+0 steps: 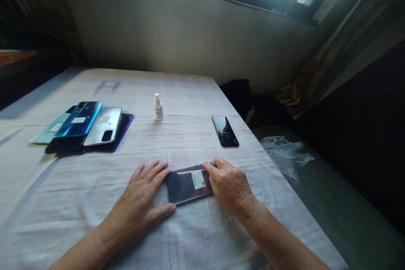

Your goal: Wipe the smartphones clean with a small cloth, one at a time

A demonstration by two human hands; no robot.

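A dark, glossy phone (185,190) with a white printed sticker lies flat on the cloth in front of me. My left hand (142,194) rests on the cloth with fingers stretched out, thumb and fingertips touching the phone's left end. At the opposite end, my right hand (230,183) is closed with bent fingers, pressed on the phone's surface. A bit of pink shows at its fingertips; whether that is a small held thing, I cannot make out. Beyond the right hand lies a black phone (225,130), apart from it.
Several phones (77,120) overlap in a pile at the left. A small white bottle (158,107) stands upright mid-table. The pale tablecloth (177,86) ends at a right edge, with clear plastic wrap (286,156) beyond and below it. A wall and window are behind.
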